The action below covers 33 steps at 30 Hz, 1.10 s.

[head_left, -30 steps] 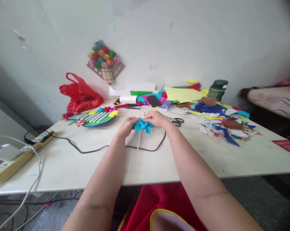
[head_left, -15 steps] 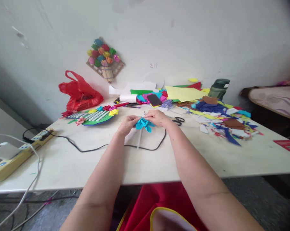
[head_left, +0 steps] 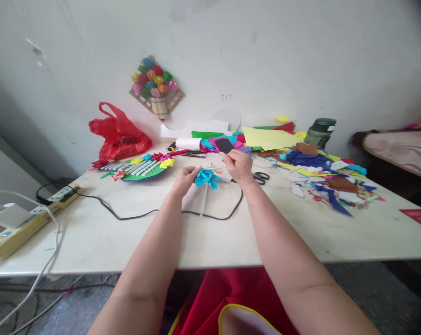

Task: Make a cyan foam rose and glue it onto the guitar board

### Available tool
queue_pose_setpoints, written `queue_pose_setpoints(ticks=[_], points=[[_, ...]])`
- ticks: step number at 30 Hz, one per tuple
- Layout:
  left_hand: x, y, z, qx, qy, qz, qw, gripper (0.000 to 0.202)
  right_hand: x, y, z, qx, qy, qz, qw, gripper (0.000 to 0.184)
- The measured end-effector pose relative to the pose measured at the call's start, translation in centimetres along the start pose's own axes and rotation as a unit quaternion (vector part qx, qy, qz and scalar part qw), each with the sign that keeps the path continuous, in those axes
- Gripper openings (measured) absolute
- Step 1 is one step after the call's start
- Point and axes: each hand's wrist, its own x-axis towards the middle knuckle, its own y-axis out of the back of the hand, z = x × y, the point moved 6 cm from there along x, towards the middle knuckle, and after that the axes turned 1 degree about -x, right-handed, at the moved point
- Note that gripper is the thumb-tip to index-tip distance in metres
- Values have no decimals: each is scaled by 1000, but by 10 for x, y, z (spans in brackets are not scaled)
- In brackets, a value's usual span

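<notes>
My left hand is closed, with its fingertips pinching the left side of a bright blue paper flower. My right hand is closed in a grip to the upper right of the flower. From its fingers a thin wooden stick reaches left towards the top of the flower; whether the tip touches the paper I cannot tell. Below the flower a translucent whitish rod points towards me, its far end hidden. A black cord loops across the table and ends near my right wrist.
Black-handled scissors lie right of my right hand. Paper scraps cover the right side, before a green bottle. A phone lies behind my hand. At left are a decorated green board, a red bag and a power strip.
My right hand has moved off the flower, up and to the right, and now grips the thin wooden stick. The left hand stays on the flower. The view has shifted slightly.
</notes>
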Motion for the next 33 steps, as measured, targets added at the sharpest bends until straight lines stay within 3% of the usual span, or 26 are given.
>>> queue_pose_setpoints(ticks=[5,11,14,17,20,25,33], points=[[3,7,-2,-16,-6,41,999,44,-1,-7,3,41,-17,-92,995,39],[3,15,-1,-31,-14,85,996,44,-10,-28,7,-63,-39,-224,972,24],[3,18,0,-29,-18,101,994,43,-21,-48,8,-125,-28,-304,944,32],[4,20,1,-24,-31,112,993,41,-33,-65,15,-178,-48,-363,913,52],[5,23,-1,-1,-38,123,992,41,-40,-75,20,-202,-77,-388,896,62],[7,27,-5,23,-49,131,990,40,-44,-78,21,-219,-97,-397,886,58],[9,29,-8,31,-46,135,989,38,-32,-47,35,-251,-115,-375,885,28]])
